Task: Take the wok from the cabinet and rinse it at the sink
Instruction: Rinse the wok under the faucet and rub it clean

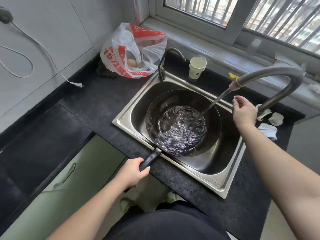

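Observation:
A black wok [214, 116] sits in the steel sink [223, 184], with rippling water pooled in its bottom. My left hand [132, 173] grips the wok's black handle, which reaches over the sink's front-left rim. A tall grey faucet [270, 75] arches in from the right and pours a stream of water into the wok. My right hand [244, 111] hovers above the sink's right side, just below the faucet spout, fingers loosely curled and holding nothing.
A red-and-white plastic bag [131, 51] with an egg inside lies on the black counter [97, 104] behind the sink. A paper cup [197, 67] and a second small tap [161, 66] stand at the sink's back rim. Crumpled tissues [270, 123] lie right. Green cabinet door [65, 179] below left.

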The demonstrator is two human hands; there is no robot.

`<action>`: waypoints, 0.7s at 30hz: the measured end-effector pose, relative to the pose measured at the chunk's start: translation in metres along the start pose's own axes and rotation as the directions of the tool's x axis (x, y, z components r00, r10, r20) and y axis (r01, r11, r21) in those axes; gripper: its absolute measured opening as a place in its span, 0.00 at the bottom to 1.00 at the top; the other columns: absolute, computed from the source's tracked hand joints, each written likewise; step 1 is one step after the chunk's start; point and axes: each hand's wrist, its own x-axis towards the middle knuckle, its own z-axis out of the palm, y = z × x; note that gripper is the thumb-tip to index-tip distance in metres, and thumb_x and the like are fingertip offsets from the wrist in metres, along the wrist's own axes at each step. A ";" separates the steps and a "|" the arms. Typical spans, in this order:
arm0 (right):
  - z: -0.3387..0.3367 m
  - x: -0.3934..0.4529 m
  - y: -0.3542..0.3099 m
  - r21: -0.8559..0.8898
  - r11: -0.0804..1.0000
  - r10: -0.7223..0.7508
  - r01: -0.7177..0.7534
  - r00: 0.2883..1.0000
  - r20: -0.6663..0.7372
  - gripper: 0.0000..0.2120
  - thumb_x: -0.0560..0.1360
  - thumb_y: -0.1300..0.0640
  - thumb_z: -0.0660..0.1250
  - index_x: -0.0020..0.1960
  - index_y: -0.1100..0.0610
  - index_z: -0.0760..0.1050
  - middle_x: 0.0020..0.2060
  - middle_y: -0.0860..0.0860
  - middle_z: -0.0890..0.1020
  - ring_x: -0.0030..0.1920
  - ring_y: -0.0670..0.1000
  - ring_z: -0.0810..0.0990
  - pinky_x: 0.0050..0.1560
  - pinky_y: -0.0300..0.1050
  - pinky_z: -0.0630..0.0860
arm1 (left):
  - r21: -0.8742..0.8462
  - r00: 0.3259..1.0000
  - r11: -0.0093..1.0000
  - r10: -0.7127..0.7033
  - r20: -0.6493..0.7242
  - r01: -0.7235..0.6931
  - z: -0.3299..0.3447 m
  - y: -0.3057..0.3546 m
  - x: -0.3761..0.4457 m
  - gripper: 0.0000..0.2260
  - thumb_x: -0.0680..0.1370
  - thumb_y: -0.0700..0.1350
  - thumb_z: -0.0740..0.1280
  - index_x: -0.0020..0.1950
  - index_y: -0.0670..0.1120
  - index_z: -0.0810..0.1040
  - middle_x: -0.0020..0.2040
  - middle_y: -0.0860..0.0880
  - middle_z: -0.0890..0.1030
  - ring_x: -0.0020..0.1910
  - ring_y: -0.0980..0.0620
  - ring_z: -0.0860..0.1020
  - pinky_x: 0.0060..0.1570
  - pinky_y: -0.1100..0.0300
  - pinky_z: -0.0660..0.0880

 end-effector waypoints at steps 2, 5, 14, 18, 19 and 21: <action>0.000 0.001 0.001 -0.003 1.000 0.004 -0.004 1.000 0.002 0.14 0.79 0.52 0.63 0.63 0.55 0.78 0.56 0.53 0.83 0.58 0.52 0.79 0.59 0.35 0.66 | -0.023 1.000 1.000 0.007 0.017 -0.006 -0.005 0.001 0.001 0.12 0.75 0.50 0.67 0.43 0.42 0.74 0.31 0.47 0.74 0.18 0.50 0.75 0.18 0.57 0.71; 0.000 0.000 -0.001 -0.005 1.000 0.003 -0.003 1.000 0.000 0.14 0.80 0.52 0.63 0.63 0.54 0.78 0.56 0.53 0.83 0.58 0.52 0.79 0.58 0.35 0.66 | 0.007 1.000 1.000 0.005 0.018 -0.005 -0.009 0.002 0.003 0.11 0.75 0.51 0.67 0.43 0.43 0.74 0.30 0.49 0.75 0.19 0.50 0.76 0.19 0.57 0.72; -0.001 -0.001 -0.001 0.000 1.000 0.002 -0.002 1.000 -0.001 0.15 0.80 0.52 0.63 0.63 0.54 0.78 0.56 0.53 0.83 0.59 0.52 0.79 0.59 0.36 0.67 | 0.242 0.996 0.970 0.010 -0.088 0.012 0.006 0.000 -0.003 0.11 0.75 0.55 0.64 0.45 0.47 0.74 0.35 0.49 0.76 0.38 0.45 0.78 0.32 0.56 0.67; -0.002 0.000 -0.001 -0.009 1.000 0.003 -0.003 1.000 0.000 0.15 0.80 0.51 0.63 0.63 0.54 0.78 0.56 0.53 0.83 0.58 0.52 0.79 0.59 0.36 0.67 | 0.252 0.996 0.967 0.009 -0.091 0.014 0.008 0.002 -0.003 0.12 0.75 0.55 0.64 0.45 0.47 0.73 0.37 0.48 0.77 0.39 0.43 0.79 0.33 0.55 0.68; -0.002 0.000 0.000 -0.007 1.000 0.004 -0.004 1.000 0.002 0.15 0.80 0.51 0.63 0.63 0.54 0.78 0.56 0.53 0.83 0.58 0.52 0.79 0.60 0.36 0.67 | 0.246 0.996 0.969 0.007 -0.087 0.014 0.006 0.002 -0.002 0.12 0.75 0.55 0.64 0.44 0.47 0.73 0.36 0.49 0.77 0.38 0.44 0.78 0.32 0.55 0.68; -0.001 -0.001 -0.001 -0.007 1.000 0.006 -0.006 1.000 0.006 0.15 0.80 0.51 0.63 0.63 0.54 0.78 0.57 0.52 0.83 0.58 0.51 0.79 0.59 0.36 0.67 | 0.174 0.998 0.985 -0.004 -0.065 0.015 0.002 0.001 0.000 0.12 0.74 0.54 0.66 0.43 0.46 0.74 0.34 0.50 0.76 0.31 0.49 0.77 0.30 0.54 0.71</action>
